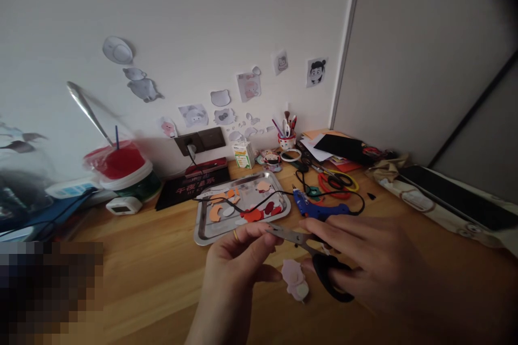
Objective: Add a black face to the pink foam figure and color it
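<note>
In my right hand [368, 259] is a pair of scissors [297, 237] with black handles, my fingers through the loops. The narrow blades point left and reach the fingertips of my left hand [243, 256]. That hand is closed in a pinch, a ring on one finger. Whatever sits between its fingertips is too small or hidden to make out. Below the blades, a pale pink cutout figure [293, 277] with a whitish patch lies on the wooden table [162, 280].
Behind my hands, a metal tray [202, 232] holds orange, red and white cut pieces. A blue glue gun [318, 207] with a black cord lies to its right. Further back stand a small box [243, 155] and a pen cup [286, 142]. A white-rimmed bucket [127, 180] stands left.
</note>
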`<state>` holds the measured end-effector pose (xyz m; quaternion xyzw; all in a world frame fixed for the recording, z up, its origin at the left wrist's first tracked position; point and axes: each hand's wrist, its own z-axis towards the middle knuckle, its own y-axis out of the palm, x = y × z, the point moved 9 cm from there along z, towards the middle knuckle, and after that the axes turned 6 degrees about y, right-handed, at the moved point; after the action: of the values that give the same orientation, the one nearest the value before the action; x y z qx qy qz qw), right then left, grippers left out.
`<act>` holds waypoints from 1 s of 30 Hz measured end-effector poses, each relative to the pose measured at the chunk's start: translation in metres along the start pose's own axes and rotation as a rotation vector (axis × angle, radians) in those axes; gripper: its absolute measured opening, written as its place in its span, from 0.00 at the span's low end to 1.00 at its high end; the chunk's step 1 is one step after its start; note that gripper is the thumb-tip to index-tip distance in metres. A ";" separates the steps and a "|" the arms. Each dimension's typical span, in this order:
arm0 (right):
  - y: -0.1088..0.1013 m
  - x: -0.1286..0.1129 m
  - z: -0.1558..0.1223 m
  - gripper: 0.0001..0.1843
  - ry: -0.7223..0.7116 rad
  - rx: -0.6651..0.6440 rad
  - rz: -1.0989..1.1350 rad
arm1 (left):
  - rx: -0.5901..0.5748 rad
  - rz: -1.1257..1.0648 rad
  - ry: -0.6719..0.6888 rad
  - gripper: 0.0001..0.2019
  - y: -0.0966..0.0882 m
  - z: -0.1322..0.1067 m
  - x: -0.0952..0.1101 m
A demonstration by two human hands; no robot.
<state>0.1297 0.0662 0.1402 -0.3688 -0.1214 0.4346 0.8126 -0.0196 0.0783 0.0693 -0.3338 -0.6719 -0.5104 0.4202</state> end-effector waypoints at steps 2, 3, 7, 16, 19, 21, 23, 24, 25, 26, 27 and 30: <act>0.000 0.000 0.000 0.18 0.003 -0.003 0.002 | -0.003 -0.009 0.005 0.06 0.002 0.000 0.001; -0.001 0.000 0.000 0.18 0.005 -0.001 0.003 | -0.003 -0.011 0.006 0.06 0.002 0.000 0.001; -0.002 0.001 -0.001 0.16 0.002 -0.004 -0.017 | -0.007 -0.024 0.004 0.06 0.003 -0.002 0.002; 0.002 0.003 -0.002 0.19 0.003 0.006 -0.043 | -0.030 -0.015 -0.006 0.05 0.005 -0.002 0.001; 0.003 0.002 -0.002 0.19 0.004 -0.007 -0.014 | -0.027 -0.019 -0.012 0.05 0.005 -0.002 0.001; 0.003 0.002 -0.002 0.18 0.000 -0.014 -0.003 | -0.019 -0.022 -0.015 0.05 0.005 -0.003 0.001; 0.002 0.000 -0.002 0.17 -0.011 -0.003 -0.015 | -0.018 -0.023 -0.019 0.05 0.005 -0.003 0.001; 0.001 0.000 -0.002 0.18 -0.014 0.001 -0.024 | -0.019 -0.022 -0.021 0.05 0.006 -0.004 0.001; 0.001 0.000 -0.002 0.18 -0.013 0.003 -0.030 | -0.018 -0.021 -0.021 0.05 0.006 -0.004 0.001; 0.001 0.000 -0.002 0.18 -0.012 0.003 -0.035 | -0.017 -0.022 -0.018 0.05 0.006 -0.004 0.002; 0.000 0.000 -0.002 0.18 -0.011 0.003 -0.038 | -0.016 -0.020 -0.017 0.05 0.007 -0.005 0.002; -0.001 -0.001 -0.001 0.17 -0.014 0.011 -0.039 | -0.018 -0.018 -0.026 0.05 0.007 -0.005 0.002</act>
<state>0.1303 0.0647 0.1401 -0.3590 -0.1319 0.4219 0.8220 -0.0131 0.0751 0.0748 -0.3382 -0.6756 -0.5158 0.4039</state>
